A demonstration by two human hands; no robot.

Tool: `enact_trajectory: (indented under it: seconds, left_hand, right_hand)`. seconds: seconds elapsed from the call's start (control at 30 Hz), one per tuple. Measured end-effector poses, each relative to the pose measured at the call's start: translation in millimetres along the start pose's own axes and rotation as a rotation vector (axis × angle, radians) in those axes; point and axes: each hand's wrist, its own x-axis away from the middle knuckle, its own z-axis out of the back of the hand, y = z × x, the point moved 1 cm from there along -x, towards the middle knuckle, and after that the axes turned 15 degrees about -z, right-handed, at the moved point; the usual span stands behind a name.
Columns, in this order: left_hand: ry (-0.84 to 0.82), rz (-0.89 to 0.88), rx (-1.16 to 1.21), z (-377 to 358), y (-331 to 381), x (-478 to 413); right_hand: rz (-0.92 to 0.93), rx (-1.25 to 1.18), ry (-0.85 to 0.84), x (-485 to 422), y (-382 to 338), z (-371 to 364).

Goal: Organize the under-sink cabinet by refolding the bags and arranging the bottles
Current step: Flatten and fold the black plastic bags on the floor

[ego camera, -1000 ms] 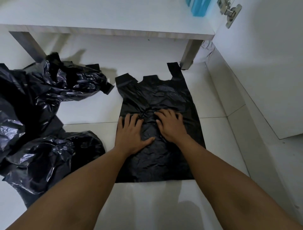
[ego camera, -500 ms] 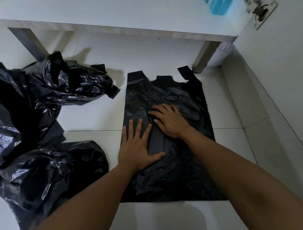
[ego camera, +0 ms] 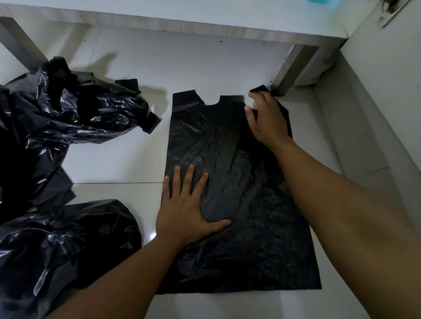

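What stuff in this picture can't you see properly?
All from the head view:
- The blue thing: cut off by the top edge, so what it is stays unknown.
- The crumpled bags: cut off by the left edge; how many is unclear.
- The flat bag: its right handle lies mostly under the right hand; pinched or only pressed, I cannot tell.
- The metal fitting: blurred and cut off at the top right corner.
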Motion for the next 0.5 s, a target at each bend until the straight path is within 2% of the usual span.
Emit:
enact_trajectory:
  seconds: [0.07, 0.17, 0.27, 0.4, 0.5]
  left_hand:
    - [-0.002, 0.007, 0.007, 0, 0, 1]
    - [0.002, 0.004, 0.033, 0, 2, 3]
    - [-0.033, 0.061, 0.138, 12, 1, -2]
    - [-0.166, 0.221, 0.356, 54, -2, -32]
    - [-0.235, 0.289, 0.395, 79, -22, -69]
  right_hand:
    - [-0.080, 0.134, 0.019, 32, -1, 3]
    - [-0.076, 0.274, -0.158, 77, 2, -6]
    - [-0.066, 0.277, -0.228, 95, 6, -12]
    - [-0.063, 0.279, -0.245, 96, 6, -6]
    - [-0.065, 0.296, -0.294, 91, 3, 0]
